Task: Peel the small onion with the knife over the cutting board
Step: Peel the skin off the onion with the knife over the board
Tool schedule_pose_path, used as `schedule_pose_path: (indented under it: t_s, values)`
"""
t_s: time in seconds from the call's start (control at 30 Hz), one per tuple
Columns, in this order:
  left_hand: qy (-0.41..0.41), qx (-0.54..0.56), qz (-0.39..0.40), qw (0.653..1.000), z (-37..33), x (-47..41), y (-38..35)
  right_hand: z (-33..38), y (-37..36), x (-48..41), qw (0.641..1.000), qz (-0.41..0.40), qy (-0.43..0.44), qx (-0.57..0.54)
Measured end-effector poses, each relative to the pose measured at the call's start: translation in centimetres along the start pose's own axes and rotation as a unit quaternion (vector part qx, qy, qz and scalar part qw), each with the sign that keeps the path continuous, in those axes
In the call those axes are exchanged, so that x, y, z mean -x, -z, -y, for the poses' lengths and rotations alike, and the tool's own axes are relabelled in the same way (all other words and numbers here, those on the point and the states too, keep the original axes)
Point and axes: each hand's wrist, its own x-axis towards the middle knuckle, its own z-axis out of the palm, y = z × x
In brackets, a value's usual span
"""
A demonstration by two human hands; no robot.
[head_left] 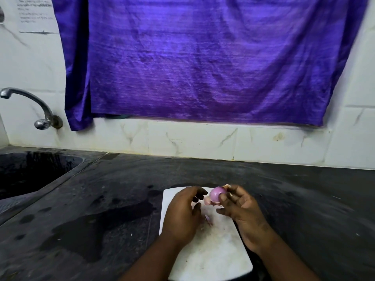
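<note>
Onion point(217, 194) sits in the fingertips of your right hand point(243, 209), raised above the far end of the white cutting board point(219, 252), which lies on the dark table point(101, 199). Your right hand is closed on it from the right and from below; its top and left face are bare, glossy purple. A pale flap of skin point(210, 201) hangs from its lower left, and a dry papery tip pokes out at the upper right, so the long axis seems to run from lower left to upper right.

Your left hand point(182, 216) is just beside the onion on its left, fingers curled and loosely apart, not gripping it; whether it touches the flap you cannot tell. No knife is visible; it may be hidden under a hand.

The loose flap faces your left hand, so that hand is the nearer one to pull it, down and away, while the right keeps the bulb steady. A peel scrap point(208, 219) already lies on the board between your hands.
</note>
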Motion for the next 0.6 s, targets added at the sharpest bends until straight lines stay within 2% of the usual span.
schedule_pose_path:
  t_s: [0.07,0.23,0.37,0.5,0.6]
  values:
    - [-0.008,-0.007,-0.024,1.0,-0.1,0.0,0.2,0.0,0.0,0.0,1.0,0.004,0.003,0.027]
    - [-0.026,0.073,-0.041,0.996,-1.7,0.4,0.9,-0.2,0.1,0.0,0.999,0.008,-0.003,0.031]
    - [0.005,0.171,0.018,0.985,-1.6,0.5,0.8,-0.2,-0.1,0.3,0.996,0.033,0.014,0.079]
    - [-0.009,0.177,0.015,0.984,-1.5,0.4,0.8,-0.3,-0.2,0.5,0.988,0.061,0.032,0.135]
    - [-0.013,0.182,0.003,0.983,-1.3,0.4,0.7,-0.3,-0.3,0.5,0.988,0.064,0.041,0.138]
